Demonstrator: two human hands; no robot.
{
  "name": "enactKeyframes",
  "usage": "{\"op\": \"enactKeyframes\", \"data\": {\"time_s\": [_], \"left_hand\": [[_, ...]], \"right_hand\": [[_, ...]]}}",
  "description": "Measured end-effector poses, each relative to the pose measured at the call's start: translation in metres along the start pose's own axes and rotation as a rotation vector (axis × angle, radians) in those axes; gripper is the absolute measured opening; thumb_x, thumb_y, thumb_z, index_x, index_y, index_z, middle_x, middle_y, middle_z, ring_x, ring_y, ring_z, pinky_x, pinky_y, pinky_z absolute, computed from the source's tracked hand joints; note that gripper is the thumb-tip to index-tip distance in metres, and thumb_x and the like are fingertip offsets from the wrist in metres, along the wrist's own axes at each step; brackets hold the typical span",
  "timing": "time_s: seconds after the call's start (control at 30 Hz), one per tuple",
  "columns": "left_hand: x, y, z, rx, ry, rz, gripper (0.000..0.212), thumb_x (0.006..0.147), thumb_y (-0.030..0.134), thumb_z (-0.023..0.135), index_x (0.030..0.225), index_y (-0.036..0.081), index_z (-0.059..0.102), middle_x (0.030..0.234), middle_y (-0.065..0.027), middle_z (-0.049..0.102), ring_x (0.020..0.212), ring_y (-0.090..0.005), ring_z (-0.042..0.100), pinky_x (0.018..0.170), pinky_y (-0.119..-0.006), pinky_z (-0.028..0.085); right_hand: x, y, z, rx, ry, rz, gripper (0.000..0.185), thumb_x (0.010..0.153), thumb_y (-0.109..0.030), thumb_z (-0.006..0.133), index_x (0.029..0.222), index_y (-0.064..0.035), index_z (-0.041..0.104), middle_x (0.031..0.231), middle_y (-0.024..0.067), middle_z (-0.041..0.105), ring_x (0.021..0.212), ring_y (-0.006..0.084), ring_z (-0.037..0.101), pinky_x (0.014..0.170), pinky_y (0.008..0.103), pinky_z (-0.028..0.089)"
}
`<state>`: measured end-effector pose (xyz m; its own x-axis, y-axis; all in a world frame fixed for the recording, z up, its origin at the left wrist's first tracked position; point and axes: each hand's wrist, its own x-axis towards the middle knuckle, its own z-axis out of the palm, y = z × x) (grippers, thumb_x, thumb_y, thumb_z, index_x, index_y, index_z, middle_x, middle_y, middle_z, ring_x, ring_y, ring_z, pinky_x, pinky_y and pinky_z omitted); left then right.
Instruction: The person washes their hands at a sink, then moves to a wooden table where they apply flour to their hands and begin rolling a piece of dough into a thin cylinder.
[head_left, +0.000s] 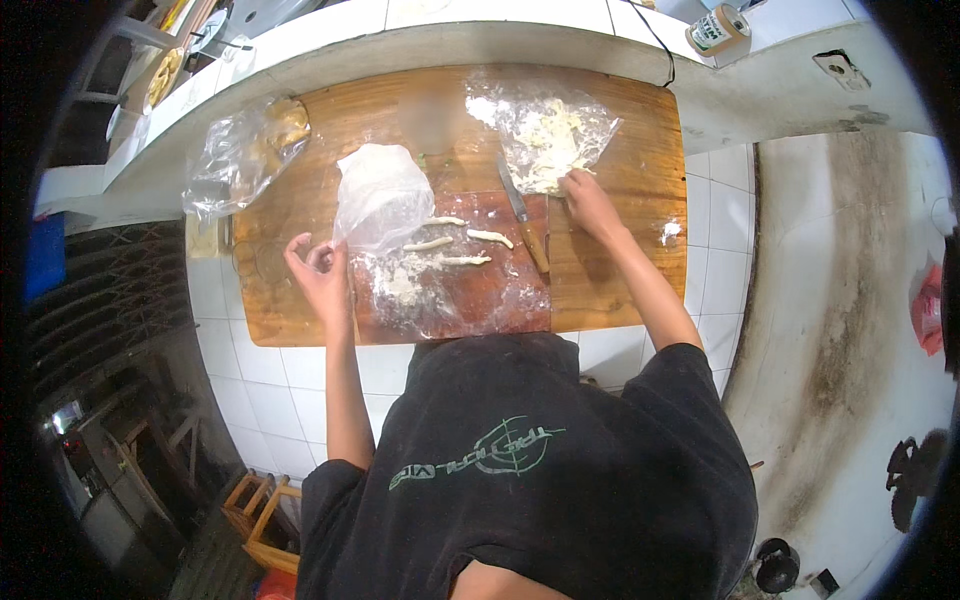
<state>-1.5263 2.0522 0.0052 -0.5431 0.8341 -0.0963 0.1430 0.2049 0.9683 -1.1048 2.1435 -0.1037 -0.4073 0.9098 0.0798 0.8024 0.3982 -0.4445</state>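
At the lower left corner of a floury, partly clear plastic bag (382, 191) is my left hand (319, 264), its fingers curled loosely and its thumb touching the bag; whether it grips the bag is unclear. My right hand (583, 196) pinches some pale yellow shreds at the near edge of a clear plastic sheet (604, 131), on which a heap of the same shreds (551, 135) lies. Several thin dough strips (491, 238) rest on a flour-dusted reddish-brown board (495, 300). A knife with a wooden handle (534, 246) lies beside them, its blade pointing away.
Another clear plastic bag (240, 157) with yellowish-brown contents lies at the left of the wooden table (622, 300). Behind the table runs a white-tiled ledge (480, 13), holding a jar (718, 30) at the right. A dark cable (660, 45) hangs over its edge.
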Motion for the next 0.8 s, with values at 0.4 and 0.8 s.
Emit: {"op": "enactKeyframes", "data": {"time_s": [0.4, 0.8], "left_hand": [[-0.018, 0.014, -0.006, 0.127, 0.108, 0.028, 0.052, 0.087, 0.020, 0.072, 0.126, 0.010, 0.039, 0.110, -0.0082, 0.050, 0.102, -0.0164, 0.049, 0.090, -0.031, 0.041], [-0.019, 0.027, 0.000, 0.136, 0.113, 0.080, 0.040, 0.092, 0.016, 0.064, 0.123, 0.007, 0.041, 0.109, -0.0076, 0.052, 0.102, -0.0166, 0.050, 0.091, -0.031, 0.041]], "right_hand": [[0.001, -0.003, 0.019, -0.071, -0.077, -0.086, 0.032, 0.087, -0.005, 0.053, 0.117, 0.0048, 0.056, 0.121, 0.0230, 0.056, 0.112, 0.0388, 0.053, 0.096, 0.0435, 0.045], [0.011, -0.006, 0.004, 0.021, 0.050, 0.029, 0.016, 0.082, -0.004, 0.055, 0.097, -0.0007, 0.059, 0.095, 0.0197, 0.055, 0.092, 0.0375, 0.055, 0.078, 0.0479, 0.047]]}}
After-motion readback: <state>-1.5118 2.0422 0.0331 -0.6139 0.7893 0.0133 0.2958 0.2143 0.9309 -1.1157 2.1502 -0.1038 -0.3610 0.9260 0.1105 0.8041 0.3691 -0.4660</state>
